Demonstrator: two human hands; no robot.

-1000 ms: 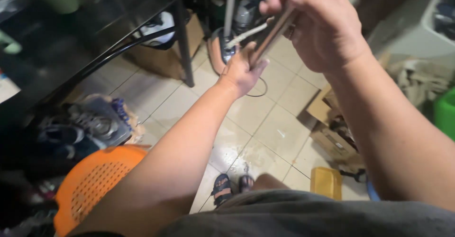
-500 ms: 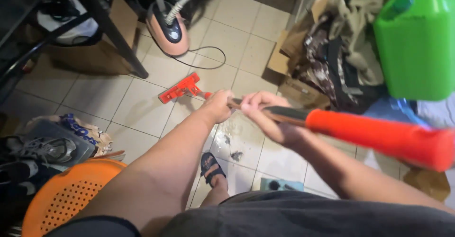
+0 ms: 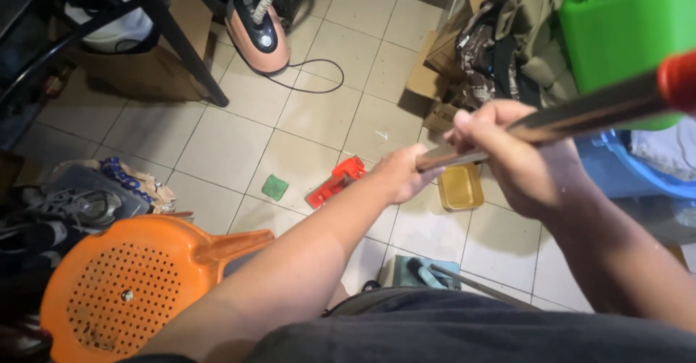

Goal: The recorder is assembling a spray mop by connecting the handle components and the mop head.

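Both hands now hold the long metal pole with an orange-red grip [image 3: 580, 113], which crosses the view from the far right down toward the middle. The right hand [image 3: 518, 156] is clenched around the shaft, fingers wrapped fully, and the left hand [image 3: 402, 174] grasps the lower end just beside it. Compared with 0.5 s ago, the pole is tilted up more steeply, so only a small part of the orange-red grip shows at the right edge. The red flat mop head [image 3: 335, 182] lies on the tiled floor [image 3: 239, 142] apart from the pole end, so it looks detached. A small green square pad [image 3: 275, 187] and a yellow rectangular container [image 3: 460, 187] have also come into view, and the orange perforated plastic stool [image 3: 123, 283] sits near left.
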